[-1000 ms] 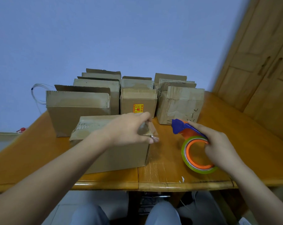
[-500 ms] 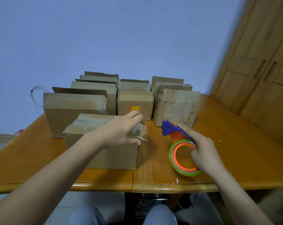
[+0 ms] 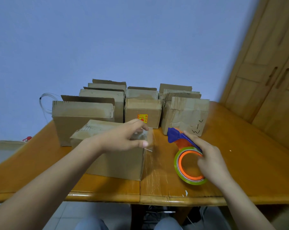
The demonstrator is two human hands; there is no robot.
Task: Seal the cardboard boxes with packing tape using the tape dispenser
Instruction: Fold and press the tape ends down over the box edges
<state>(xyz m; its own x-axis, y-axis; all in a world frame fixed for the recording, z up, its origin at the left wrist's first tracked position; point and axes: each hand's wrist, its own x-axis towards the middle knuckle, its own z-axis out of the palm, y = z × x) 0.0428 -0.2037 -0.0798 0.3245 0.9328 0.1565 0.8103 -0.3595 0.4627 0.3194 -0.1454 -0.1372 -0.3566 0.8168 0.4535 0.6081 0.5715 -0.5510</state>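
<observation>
**Station status: tape dispenser and front box**

1. Work surface. A wooden table carries a cluster of cardboard boxes. The front box lies at 9 o'clock from the tape dispenser, near it but apart. The long axis of this box runs roughly from 9 to 3 o'clock.

2. Tape dispenser. It rests on the table at 3 o'clock from the front box. Its long axis runs from 10 o'clock to 4 o'clock. The blue cutter head points to 10 o'clock, toward the rear boxes. The green-edged roll on its orange hub forms the 4 o'clock end and stands on edge, tilted.

3. Right hand. It grasps the dispenser. The index finger lies stretched along the blue head; the other fingers curl round the roll.

4. Left hand. Its fingers and thumb curl over the top right end of the front box and clamp it there, across a strip of clear tape that hangs over that end.

5. Rear boxes. A labelled box stands at 12 o'clock from the left hand. A creased box with pen marks stands at 12 o'clock from the dispenser.
</observation>
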